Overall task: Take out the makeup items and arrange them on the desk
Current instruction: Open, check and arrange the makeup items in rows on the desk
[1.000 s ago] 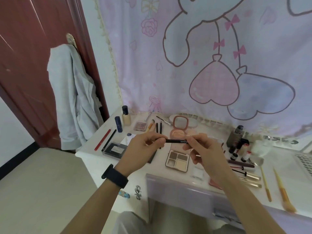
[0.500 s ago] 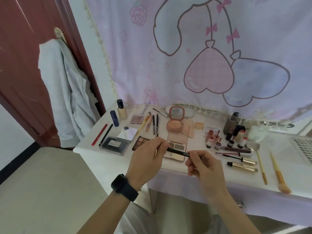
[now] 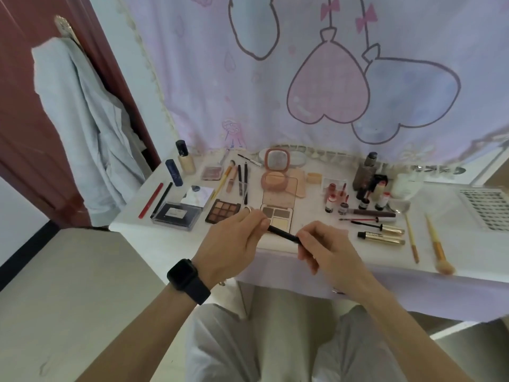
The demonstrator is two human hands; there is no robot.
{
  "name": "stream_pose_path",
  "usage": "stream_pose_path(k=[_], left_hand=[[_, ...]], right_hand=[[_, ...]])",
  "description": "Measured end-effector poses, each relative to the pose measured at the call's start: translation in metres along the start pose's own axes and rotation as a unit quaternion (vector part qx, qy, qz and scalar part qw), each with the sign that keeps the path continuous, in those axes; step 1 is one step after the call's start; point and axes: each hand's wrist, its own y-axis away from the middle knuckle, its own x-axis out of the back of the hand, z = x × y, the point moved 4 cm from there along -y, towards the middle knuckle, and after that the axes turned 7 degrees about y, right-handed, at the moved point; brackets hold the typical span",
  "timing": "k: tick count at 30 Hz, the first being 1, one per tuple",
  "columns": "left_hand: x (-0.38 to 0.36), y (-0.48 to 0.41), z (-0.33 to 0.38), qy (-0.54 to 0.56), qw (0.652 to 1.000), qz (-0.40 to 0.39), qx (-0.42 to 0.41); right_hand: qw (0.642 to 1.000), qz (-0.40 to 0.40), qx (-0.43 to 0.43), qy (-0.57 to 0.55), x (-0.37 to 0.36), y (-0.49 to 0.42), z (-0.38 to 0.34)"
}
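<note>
Above the desk front edge, a black makeup pen is pinched at both ends by left hand and right hand.

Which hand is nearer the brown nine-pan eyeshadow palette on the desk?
Left. The left hand sits just in front of the palette, at its near right corner; the right hand is farther right, at the other end of the black pencil both pinch.
</note>
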Motion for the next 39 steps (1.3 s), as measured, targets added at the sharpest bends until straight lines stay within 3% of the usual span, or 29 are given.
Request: stream_pose_path(k=[2, 5, 12, 18, 22, 25, 28, 34, 39], left_hand=[[-0.002, -0.001, 0.002, 0.053, 0.997, -0.039, 0.026], [-0.001, -0.005, 0.009, 0.173, 0.979, -0.066, 0.084], [0.058, -0.005, -0.033, 0.229, 0.960, -0.009, 0.159], [0.052, -0.013, -0.033, 0.387, 0.897, 0.089, 0.192], [0.037, -0.013, -0.044, 0.489, 0.825, 0.124, 0.253], [0.026, -0.015, -0.048, 0.550, 0.773, 0.147, 0.280], [0.020, -0.017, -0.049, 0.581, 0.746, 0.153, 0.287], [0.015, -0.020, -0.055, 0.589, 0.725, 0.151, 0.323], [0.018, -0.028, -0.071, 0.564, 0.732, 0.160, 0.346]], right_hand=[[0.987, -0.054, 0.032, 0.150, -0.002, 0.004, -0.005], [0.970, -0.044, 0.076, 0.228, -0.007, 0.005, -0.014], [0.995, -0.027, 0.038, 0.092, 0.029, 0.006, -0.004], [0.987, -0.049, 0.029, -0.149, 0.021, -0.008, -0.010], [0.972, -0.067, 0.020, -0.224, 0.019, -0.016, -0.009], [0.972, -0.062, 0.021, -0.224, 0.016, -0.021, -0.011], [0.982, -0.036, 0.017, -0.182, 0.013, -0.027, -0.012], [0.994, -0.025, 0.014, -0.105, 0.008, -0.039, -0.024], [1.000, 0.007, 0.001, -0.017, 0.008, -0.066, -0.036]])
